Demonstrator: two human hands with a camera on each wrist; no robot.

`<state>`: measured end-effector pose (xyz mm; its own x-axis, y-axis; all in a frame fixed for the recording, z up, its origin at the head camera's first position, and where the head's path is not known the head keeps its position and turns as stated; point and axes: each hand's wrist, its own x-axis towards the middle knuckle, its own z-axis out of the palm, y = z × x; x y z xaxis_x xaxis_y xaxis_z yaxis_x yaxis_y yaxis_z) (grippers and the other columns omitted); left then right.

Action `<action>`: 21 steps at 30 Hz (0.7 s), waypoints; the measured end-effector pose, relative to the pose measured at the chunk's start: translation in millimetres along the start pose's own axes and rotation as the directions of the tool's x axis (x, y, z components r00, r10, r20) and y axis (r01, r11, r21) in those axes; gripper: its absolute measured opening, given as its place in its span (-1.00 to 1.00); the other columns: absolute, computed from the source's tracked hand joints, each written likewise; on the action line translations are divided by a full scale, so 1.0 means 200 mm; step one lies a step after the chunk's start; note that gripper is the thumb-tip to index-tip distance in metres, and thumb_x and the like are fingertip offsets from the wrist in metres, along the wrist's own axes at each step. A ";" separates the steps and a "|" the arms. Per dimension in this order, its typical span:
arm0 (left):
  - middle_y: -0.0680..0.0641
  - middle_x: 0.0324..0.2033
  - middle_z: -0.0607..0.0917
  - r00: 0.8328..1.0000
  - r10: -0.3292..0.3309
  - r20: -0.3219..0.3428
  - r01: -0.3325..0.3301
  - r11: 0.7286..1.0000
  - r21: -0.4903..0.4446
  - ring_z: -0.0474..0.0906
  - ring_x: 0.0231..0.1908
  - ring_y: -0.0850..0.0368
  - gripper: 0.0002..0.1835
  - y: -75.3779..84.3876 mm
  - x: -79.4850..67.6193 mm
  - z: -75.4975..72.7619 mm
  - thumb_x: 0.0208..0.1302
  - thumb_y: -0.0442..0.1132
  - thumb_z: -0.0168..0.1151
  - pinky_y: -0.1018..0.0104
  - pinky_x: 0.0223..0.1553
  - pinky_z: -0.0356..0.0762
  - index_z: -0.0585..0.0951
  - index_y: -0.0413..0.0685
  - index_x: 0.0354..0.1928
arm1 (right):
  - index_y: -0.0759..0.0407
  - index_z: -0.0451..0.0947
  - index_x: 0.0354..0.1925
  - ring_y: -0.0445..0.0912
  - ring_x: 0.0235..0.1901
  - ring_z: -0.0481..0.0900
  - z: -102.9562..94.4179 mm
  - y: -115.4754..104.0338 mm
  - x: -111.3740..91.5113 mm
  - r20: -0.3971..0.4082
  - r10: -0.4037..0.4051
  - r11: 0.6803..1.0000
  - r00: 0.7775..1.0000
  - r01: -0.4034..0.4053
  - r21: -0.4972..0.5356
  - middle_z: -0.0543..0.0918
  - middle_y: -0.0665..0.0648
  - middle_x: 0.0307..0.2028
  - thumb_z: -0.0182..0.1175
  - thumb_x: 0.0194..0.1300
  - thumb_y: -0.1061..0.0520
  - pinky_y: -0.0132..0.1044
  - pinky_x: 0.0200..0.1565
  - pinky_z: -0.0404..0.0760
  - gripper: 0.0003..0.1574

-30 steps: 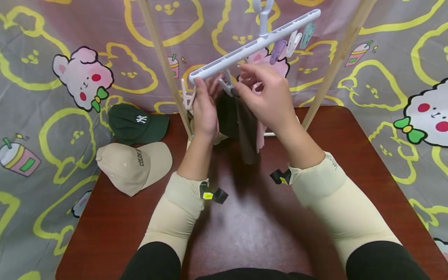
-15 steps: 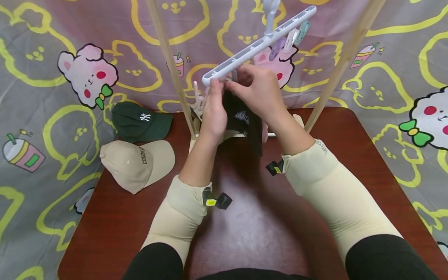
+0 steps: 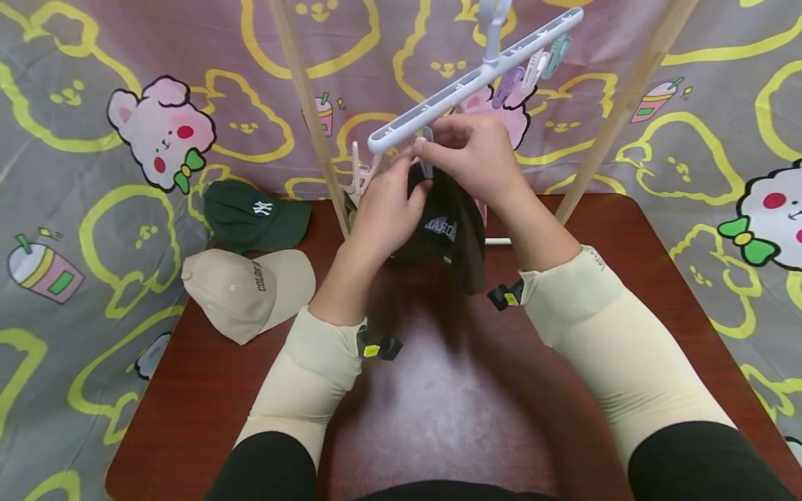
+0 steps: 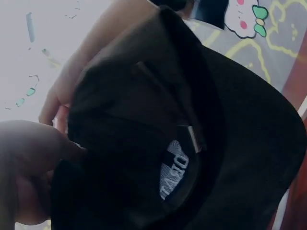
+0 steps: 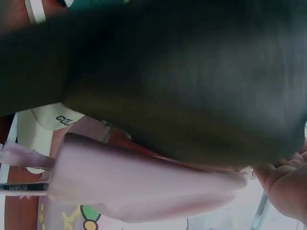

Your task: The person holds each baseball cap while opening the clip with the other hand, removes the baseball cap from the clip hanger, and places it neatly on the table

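A black cap (image 3: 466, 209) with pale lettering hangs under the low left end of a tilted light-blue clip hanger (image 3: 454, 89). My left hand (image 3: 390, 209) grips the cap's upper edge; the left wrist view looks into its inside (image 4: 120, 120), with fingers on the rim. Just above, my right hand (image 3: 485, 156) pinches a grey clothespin (image 3: 427, 167) attached below the hanger, its lower end at the cap's edge. Whether its jaws bite the fabric, I cannot tell. In the right wrist view, the blurred crown (image 5: 192, 91) covers much of the frame.
A pink cap (image 5: 144, 179) hangs behind the black one. Purple (image 3: 509, 85), white (image 3: 534, 69) and green clothespins (image 3: 556, 56) hang at the hanger's right end. Green (image 3: 250, 216) and beige caps (image 3: 250, 289) lie on the table's left. Wooden posts (image 3: 307, 104) flank the hanger.
The black cap has turned so its lettering shows more. My left hand has moved from beside the hanger's end down onto the cap's edge. The right hand stays near the grey clothespin.
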<state>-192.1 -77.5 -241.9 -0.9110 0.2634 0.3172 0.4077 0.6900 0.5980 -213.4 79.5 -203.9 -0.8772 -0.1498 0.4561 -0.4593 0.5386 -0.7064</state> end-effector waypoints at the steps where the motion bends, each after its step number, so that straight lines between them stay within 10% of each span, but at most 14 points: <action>1: -0.12 0.30 0.49 1.000 0.010 -0.016 -0.010 1.000 0.014 0.45 0.28 0.03 -0.44 0.00 0.01 0.01 0.44 -0.12 0.13 0.15 0.30 0.37 0.34 -0.07 0.42 | 0.21 0.74 -0.21 -0.31 -0.41 0.62 0.00 0.00 0.00 0.001 -0.003 1.000 1.000 0.003 0.006 0.75 0.08 -0.41 0.37 0.15 0.00 -0.46 -0.31 0.50 -0.67; 21: -0.14 0.15 0.65 0.986 0.073 -0.148 -0.087 0.992 -0.092 0.51 0.23 0.06 -0.66 -0.04 0.05 0.10 0.42 -0.34 0.11 0.35 0.31 0.33 0.59 -0.21 0.18 | 0.19 0.78 -0.24 -0.34 -0.46 0.58 -0.05 0.03 0.03 0.037 0.013 0.999 0.999 -0.014 0.036 0.73 -0.14 -0.51 0.41 0.15 0.03 -0.47 -0.38 0.50 -0.73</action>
<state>-206.2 -67.8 -257.7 -0.8597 0.2103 0.4656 0.4896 0.5996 0.6331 -218.9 90.0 -199.5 -0.8875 -0.1736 0.4268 -0.4518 0.5102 -0.7319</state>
